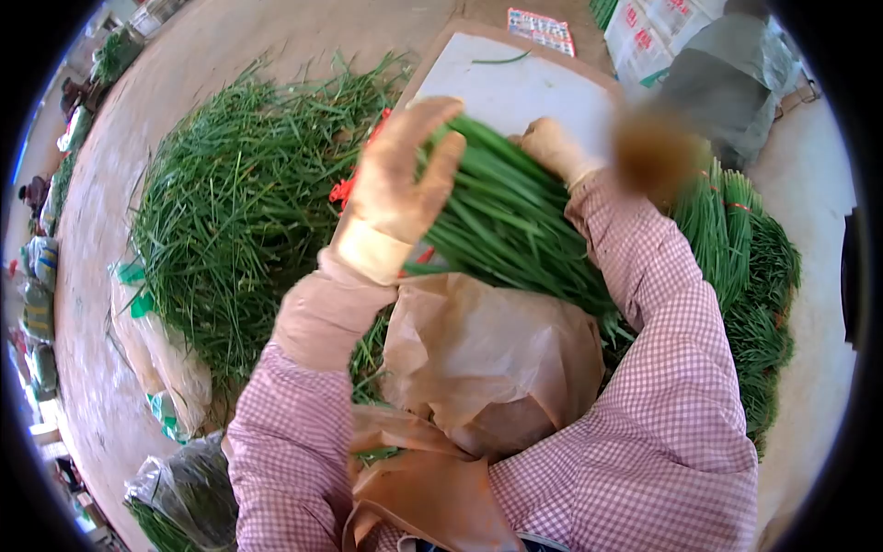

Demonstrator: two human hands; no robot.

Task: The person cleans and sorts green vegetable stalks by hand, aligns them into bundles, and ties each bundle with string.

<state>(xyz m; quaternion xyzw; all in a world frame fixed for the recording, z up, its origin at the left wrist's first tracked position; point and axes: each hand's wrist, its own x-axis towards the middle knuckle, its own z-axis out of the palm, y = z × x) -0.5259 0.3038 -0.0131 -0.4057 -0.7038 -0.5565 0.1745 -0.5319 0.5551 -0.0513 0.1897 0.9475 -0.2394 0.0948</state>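
A thick bunch of long flat green leaves, which look like garlic chives (515, 202), lies between my hands, slanting from the white board toward my lap. My left hand (400, 170), in a pale glove, is raised at the bunch's left side, thumb and fingers spread apart. At the bunch's upper right edge is my right hand (556, 152), also gloved. Its fingers are curled in, and whatever they hold is hidden. Red ties (342, 190) show beside my left wrist. A brownish plastic sheet (497, 345) covers my lap below the leaves.
A big heap of loose green leaves (248, 212) spreads on the floor at left. The white board (524, 83) with one stray leaf lies ahead. Tied bunches (736, 221) are stacked at right. White boxes (653, 37) stand at the back right, and bagged greens (189, 488) at lower left.
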